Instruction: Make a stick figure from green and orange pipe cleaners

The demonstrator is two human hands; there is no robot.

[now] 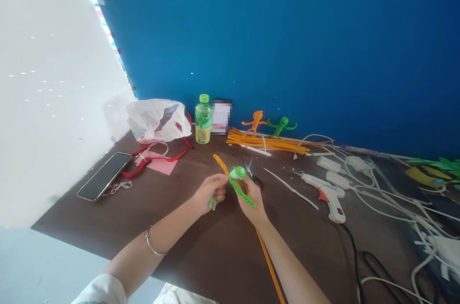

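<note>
Brown tabletop [223,261] below, green pipe cleaner [237,173] coiled into a ball.

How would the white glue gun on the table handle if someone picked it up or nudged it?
The white glue gun probably feels light for its bulk, having a plastic-looking body. Lying on its side, it seems unlikely to roll. Its black cord would likely tug at it when lifted.

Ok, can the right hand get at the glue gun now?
Probably yes: the right hand holds a green pipe cleaner, but only a thin white strip lies flat before the glue gun.
</note>
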